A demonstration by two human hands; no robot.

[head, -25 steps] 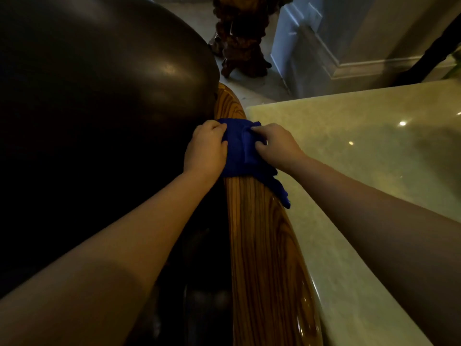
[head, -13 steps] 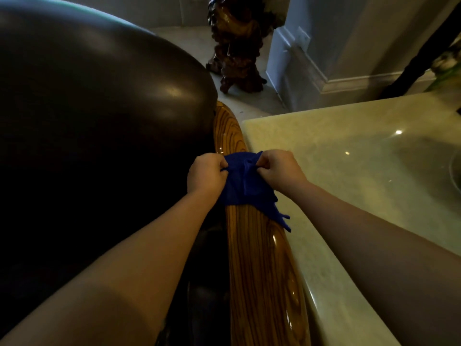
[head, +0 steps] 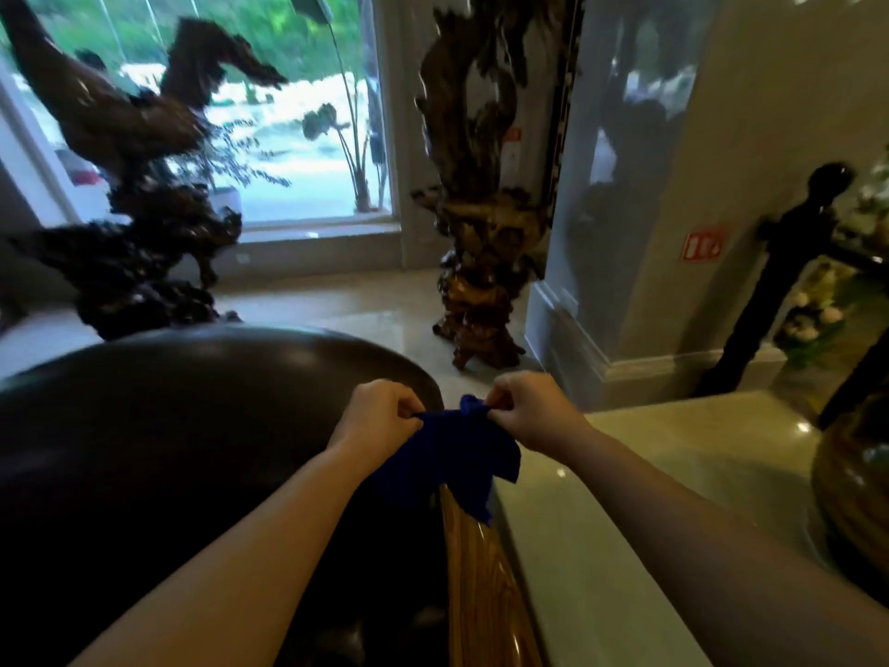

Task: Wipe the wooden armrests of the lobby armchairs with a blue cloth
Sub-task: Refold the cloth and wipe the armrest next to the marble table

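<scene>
A blue cloth (head: 462, 450) hangs stretched between both my hands, just above the far part of the wooden armrest (head: 486, 584). My left hand (head: 380, 414) pinches its left edge and my right hand (head: 529, 409) pinches its right edge, bunching the fabric. The cloth's lower corners droop over the glossy striped armrest, which runs toward me along the right side of the dark leather armchair back (head: 192, 426). The armrest's far end is hidden behind the cloth.
A pale green stone table top (head: 673, 498) lies right of the armrest, with a brown vase (head: 851, 483) at its right edge. Carved root sculptures (head: 481, 233) stand on the floor beyond, by a window and a grey pillar (head: 625, 233).
Both hands lifted the cloth off the armrest and drew it up, gathering its top edge. The view tilted up, bringing the window and sculptures into sight.
</scene>
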